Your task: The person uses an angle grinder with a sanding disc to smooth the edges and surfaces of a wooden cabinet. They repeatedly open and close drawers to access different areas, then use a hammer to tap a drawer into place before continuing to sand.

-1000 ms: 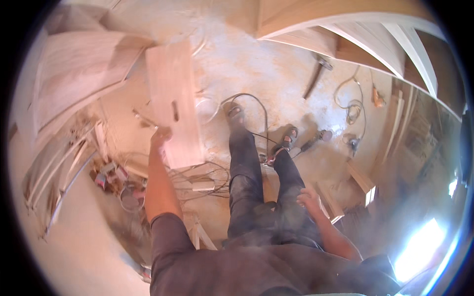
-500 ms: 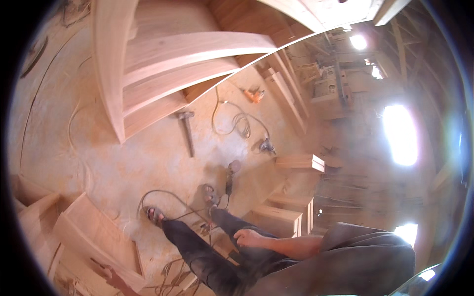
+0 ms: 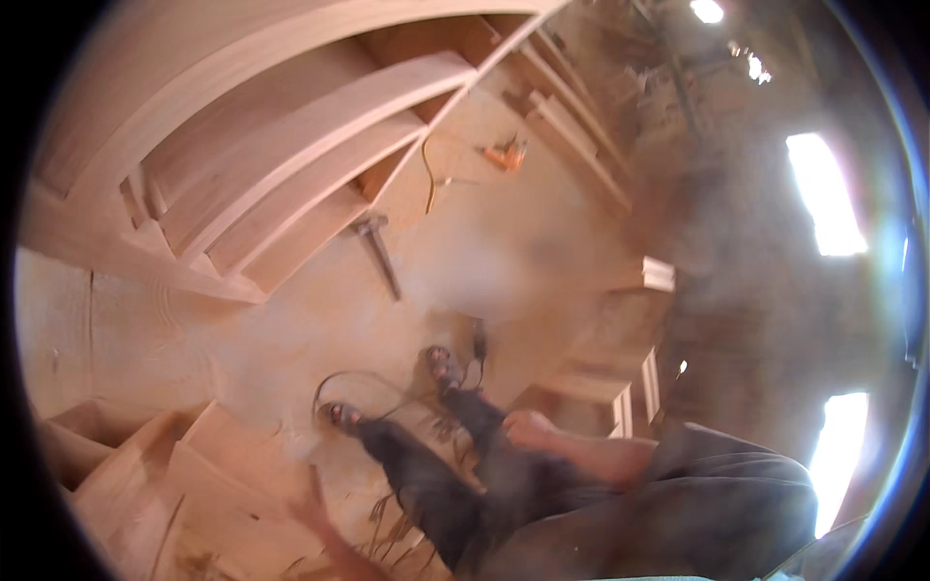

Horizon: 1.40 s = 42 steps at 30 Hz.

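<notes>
My right hand [image 3: 528,429] hangs in front of my right thigh, its fingers curled into a loose fist with nothing showing from it. Lower left, my left hand [image 3: 312,508] is blurred by motion beside a pale wooden drawer [image 3: 228,465]. A thin dark upright shape stands at its fingers; whether that is a finger or a held thing I cannot tell. Ahead to the upper left is a large wooden cabinet frame [image 3: 320,145] with several rails. On the floor by its lower corner lies a hammer [image 3: 383,259].
Near my feet lie a black corded power tool [image 3: 480,341] and its cable [image 3: 354,376]. An orange tool [image 3: 506,155] rests farther off beside a yellow hose [image 3: 429,179]. Wooden drawers [image 3: 581,387] stand at my right; long boards [image 3: 581,140] lie beyond. Haze blurs the right side.
The view has shifted, so the cabinet now fills more of the upper left. My left hand has moved rightward, closer to my legs. My right hand stays curled by my thigh.
</notes>
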Each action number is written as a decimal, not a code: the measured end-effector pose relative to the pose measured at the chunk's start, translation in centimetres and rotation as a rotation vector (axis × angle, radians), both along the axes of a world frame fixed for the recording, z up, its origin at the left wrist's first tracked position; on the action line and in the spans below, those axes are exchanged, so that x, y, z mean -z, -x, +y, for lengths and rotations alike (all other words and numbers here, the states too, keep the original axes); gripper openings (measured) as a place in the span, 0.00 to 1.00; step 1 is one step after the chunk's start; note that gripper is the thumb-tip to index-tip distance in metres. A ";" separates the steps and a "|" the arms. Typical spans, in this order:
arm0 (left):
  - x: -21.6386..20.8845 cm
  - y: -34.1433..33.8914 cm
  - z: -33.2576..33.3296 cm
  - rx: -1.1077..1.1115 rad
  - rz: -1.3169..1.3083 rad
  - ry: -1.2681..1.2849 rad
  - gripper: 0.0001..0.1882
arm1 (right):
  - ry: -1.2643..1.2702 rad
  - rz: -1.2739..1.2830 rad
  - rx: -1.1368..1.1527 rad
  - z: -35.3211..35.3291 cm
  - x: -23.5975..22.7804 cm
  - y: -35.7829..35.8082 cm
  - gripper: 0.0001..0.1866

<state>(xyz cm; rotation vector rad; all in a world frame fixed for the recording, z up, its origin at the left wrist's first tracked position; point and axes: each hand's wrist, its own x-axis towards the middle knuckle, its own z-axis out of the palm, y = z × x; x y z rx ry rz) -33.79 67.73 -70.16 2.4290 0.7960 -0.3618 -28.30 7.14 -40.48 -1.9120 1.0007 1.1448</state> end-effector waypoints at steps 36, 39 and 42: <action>-39.3 -19.6 -37.4 1.819 0.837 0.109 0.23 | 0.537 -0.303 1.341 10.8 -4.8 29.7 0.17; -38.9 -18.0 -38.7 1.979 0.841 0.079 0.22 | 0.529 -0.164 1.415 22.2 -3.3 33.6 0.13; -38.5 -16.5 -40.1 2.110 0.817 0.036 0.22 | 0.452 -0.048 1.386 29.2 -6.3 35.2 0.16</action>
